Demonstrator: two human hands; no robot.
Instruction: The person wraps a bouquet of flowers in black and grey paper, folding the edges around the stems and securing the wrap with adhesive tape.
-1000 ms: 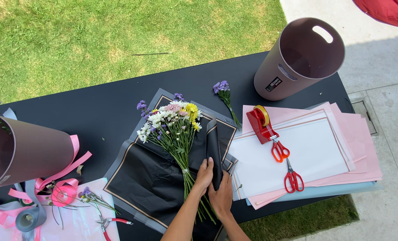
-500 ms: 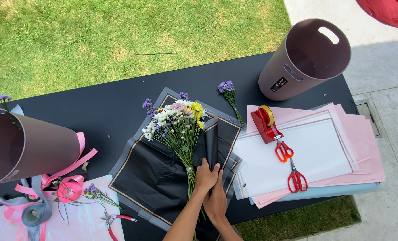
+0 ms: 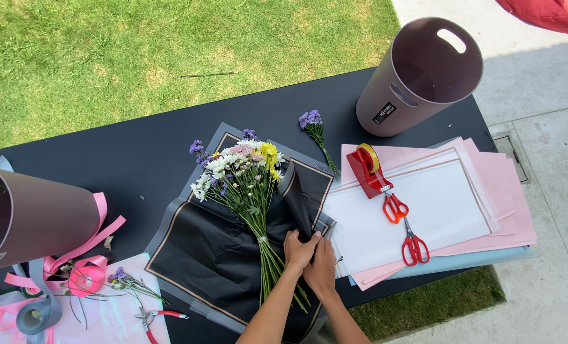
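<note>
A bouquet [image 3: 242, 175] of white, yellow, pink and purple flowers lies on a black wrapping sheet [image 3: 201, 255] with a thin gold border, on the dark table [image 3: 118, 159]. The sheet's right side is folded up and over toward the green stems [image 3: 268, 261]. My left hand [image 3: 298, 250] pinches this fold right beside the stems. Just below and to the right, touching the left hand, my right hand [image 3: 322, 272] presses on the same fold. It is too small to tell if its fingers close around the paper.
Pink and white paper sheets [image 3: 450, 204] lie to the right, carrying a red tape dispenser [image 3: 368, 169] and two red scissors [image 3: 395, 207] [image 3: 415, 247]. Mauve buckets stand at back right [image 3: 418, 83] and left [image 3: 29, 216]. Pink ribbon [image 3: 83, 274], red-handled cutters [image 3: 160, 315] and a purple sprig [image 3: 314, 127] lie about.
Both hands have stayed at the base of the stems, shifting slightly together on the black fold. The view has drifted a little.
</note>
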